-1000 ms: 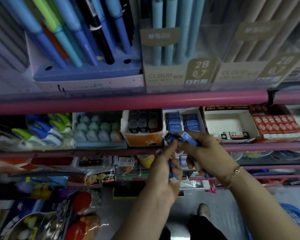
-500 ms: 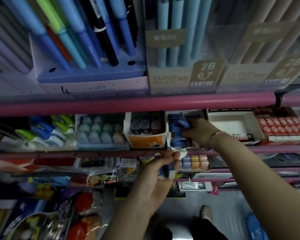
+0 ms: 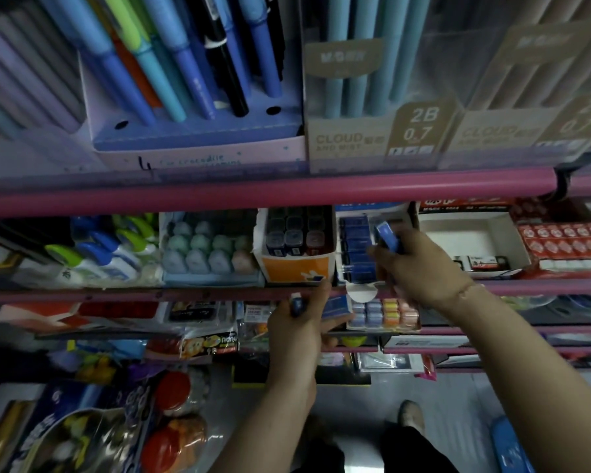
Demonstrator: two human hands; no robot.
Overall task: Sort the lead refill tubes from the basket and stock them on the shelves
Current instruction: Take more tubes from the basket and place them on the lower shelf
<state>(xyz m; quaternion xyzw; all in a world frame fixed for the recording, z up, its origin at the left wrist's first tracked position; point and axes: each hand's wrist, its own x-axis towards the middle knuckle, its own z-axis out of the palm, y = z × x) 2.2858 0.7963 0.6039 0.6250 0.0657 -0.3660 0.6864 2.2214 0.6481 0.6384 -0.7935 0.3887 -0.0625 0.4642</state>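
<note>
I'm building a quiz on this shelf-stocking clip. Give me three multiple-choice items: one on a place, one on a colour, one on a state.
1. Where is the right hand?
A. at the box of blue tubes
B. at the pen display
C. in the basket

2. What colour are the shelf rails?
A. green
B. pink
C. white

3. What is the left hand doing?
A. hanging idle
B. pressing flat on a shelf
C. holding blue tubes

Key: A, it holds a blue tube at that box; B, the rails are pink; C, its fingers curl round the tubes.
</note>
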